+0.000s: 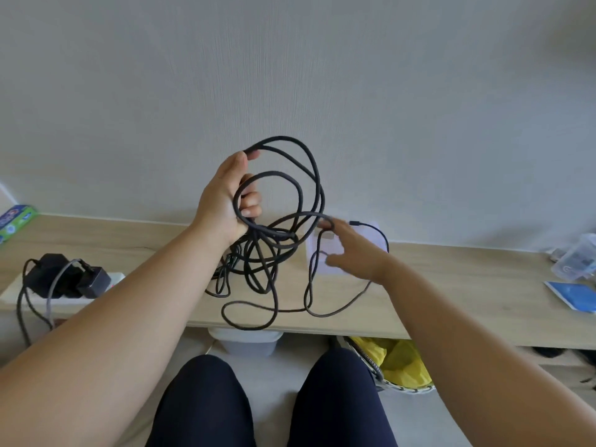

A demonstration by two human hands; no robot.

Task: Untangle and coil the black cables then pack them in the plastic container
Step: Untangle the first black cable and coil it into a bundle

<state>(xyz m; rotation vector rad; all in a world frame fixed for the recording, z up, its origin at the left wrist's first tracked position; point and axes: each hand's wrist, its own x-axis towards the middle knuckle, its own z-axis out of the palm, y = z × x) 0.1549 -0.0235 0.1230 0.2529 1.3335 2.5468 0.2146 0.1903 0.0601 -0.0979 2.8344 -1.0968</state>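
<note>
A tangle of black cable (pixel 283 195) hangs in loops from my left hand (pixel 225 201), which grips several strands and holds them up above the wooden table (pixel 451 285). The lower loops (pixel 258 304) trail on the table and over its front edge. My right hand (pixel 351 250) is motion-blurred; it reaches in from the right with fingers extended and touches a strand near the cable's plug end (pixel 354 223). Behind that hand a pale translucent rectangular thing (pixel 314 253) lies on the table. A clear plastic container (pixel 577 259) stands at the far right.
A white power strip with black adapters (pixel 64 279) sits at the left, and a green and blue box (pixel 16 221) at the far left. A blue flat item (pixel 574 295) lies at the right. Under the table are a grey bin (pixel 246 341) and a basket with yellow cloth (pixel 396 362).
</note>
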